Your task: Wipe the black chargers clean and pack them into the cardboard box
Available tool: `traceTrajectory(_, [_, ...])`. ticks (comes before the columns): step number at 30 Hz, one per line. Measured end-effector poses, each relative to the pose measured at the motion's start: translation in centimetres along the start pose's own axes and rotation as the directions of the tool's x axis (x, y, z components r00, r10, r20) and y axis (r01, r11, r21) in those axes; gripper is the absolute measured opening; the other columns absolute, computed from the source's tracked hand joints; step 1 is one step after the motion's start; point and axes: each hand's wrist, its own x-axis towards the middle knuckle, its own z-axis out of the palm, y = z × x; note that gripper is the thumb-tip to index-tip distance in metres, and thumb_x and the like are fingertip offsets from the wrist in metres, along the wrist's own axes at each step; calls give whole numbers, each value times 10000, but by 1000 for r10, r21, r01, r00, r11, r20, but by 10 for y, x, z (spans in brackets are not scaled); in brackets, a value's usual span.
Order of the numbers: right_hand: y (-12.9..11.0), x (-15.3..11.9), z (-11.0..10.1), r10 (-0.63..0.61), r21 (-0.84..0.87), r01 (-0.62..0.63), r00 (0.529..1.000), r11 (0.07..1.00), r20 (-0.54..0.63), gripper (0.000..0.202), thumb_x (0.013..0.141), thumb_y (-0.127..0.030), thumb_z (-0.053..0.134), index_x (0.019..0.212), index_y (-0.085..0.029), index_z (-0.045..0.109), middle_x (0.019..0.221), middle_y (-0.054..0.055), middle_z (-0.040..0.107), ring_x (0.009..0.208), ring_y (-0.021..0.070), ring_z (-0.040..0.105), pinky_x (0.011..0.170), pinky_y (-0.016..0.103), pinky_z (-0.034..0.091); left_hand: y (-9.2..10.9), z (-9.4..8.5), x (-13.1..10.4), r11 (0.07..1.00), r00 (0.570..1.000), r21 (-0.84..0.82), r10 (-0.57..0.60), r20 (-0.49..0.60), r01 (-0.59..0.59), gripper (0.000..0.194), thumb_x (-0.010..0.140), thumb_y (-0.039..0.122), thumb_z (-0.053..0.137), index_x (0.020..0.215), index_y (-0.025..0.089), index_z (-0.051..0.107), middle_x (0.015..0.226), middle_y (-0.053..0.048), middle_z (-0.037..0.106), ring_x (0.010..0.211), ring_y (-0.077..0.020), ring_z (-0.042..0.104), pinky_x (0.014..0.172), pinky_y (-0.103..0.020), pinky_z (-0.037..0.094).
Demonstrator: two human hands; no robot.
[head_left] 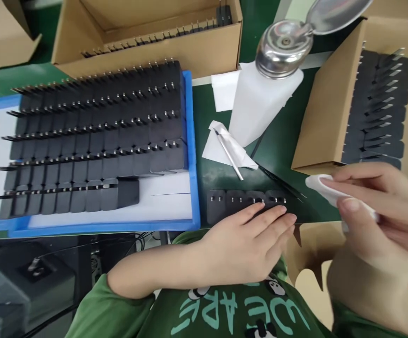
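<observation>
A short row of black power adapters (pixel 216 210) with metal prongs facing up lies at the table's front edge. My left hand (pixel 242 244) rests flat across them, fingers stretched out, hiding part of the right-hand ones. To the right, my right hand (pixel 383 211) pinches a folded white wipe (pixel 325 188) between thumb and fingers, raised near the open box. Behind the row lie black tweezers (pixel 281 182) and a thin silver pen-like tool (pixel 229 155), the latter on a crumpled white tissue (pixel 211 149).
On the left a blue-rimmed tray (pixel 193 188) carries several rows of black adapters. A white pump bottle (pixel 260 103) with a metal top stands behind the tissue. Cardboard boxes (pixel 325 112) with adapters stand at right and at the back (pixel 204 49).
</observation>
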Motion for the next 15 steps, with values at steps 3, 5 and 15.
traceTrajectory(3, [-7,36,11,-229,151,189,919,970,322,415,938,-123,599,1301,-284,722,1063,95,669,868,185,646,608,329,511,-5,0,-4,1000,999,-2,25,-28,-25,364,1032,196,481,1339,86,642,1419,-105,653,1335,-246,607,1141,-386,473])
traceTrajectory(5, [-12,57,26,-305,273,187,809,944,502,290,989,-128,547,1201,-191,735,1088,94,648,922,150,649,710,284,536,-10,0,-4,998,997,14,57,-42,-57,362,1037,194,480,1342,84,643,1378,-105,681,1278,-235,648,1150,-385,462])
traceTrajectory(15, [-13,98,95,-370,368,68,313,928,875,391,1088,-291,399,876,-138,690,1018,42,603,747,92,532,677,271,442,-18,1,-4,999,998,-43,22,-54,-24,348,1045,108,432,1299,126,669,1346,10,693,1264,-106,652,1092,-235,497])
